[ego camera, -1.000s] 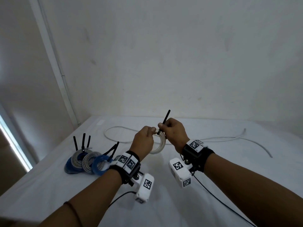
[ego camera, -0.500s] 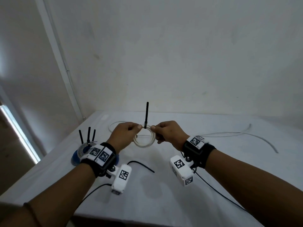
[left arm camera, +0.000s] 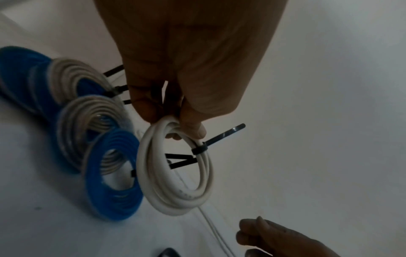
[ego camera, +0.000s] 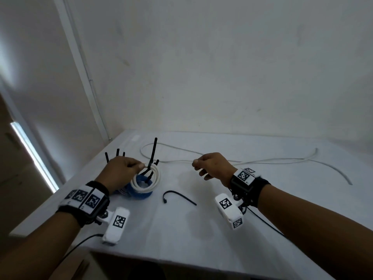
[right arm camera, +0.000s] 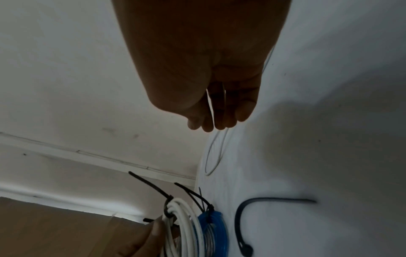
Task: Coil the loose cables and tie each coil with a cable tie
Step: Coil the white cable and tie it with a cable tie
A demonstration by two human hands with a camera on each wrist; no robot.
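Tabletop (ego camera: 201, 229) — left hand (ego camera: 119, 172) pinches white coil (ego camera: 145, 179).

Head view looks down from above; both close, somewhat dim wrist views share the white coil (left arm camera: 175, 167).

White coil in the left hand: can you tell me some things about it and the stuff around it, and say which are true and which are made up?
1. The left hand holds the white coil. True.
2. The white coil has no tie on it. False: a black tie is cinched round it.
3. The right hand grips the loose tie. False: the loose tie lies on the table, and the right hand holds nothing.
4. A blue coil sits right beside the white coil. True.
5. An uncoiled white cable lies on the table. True.
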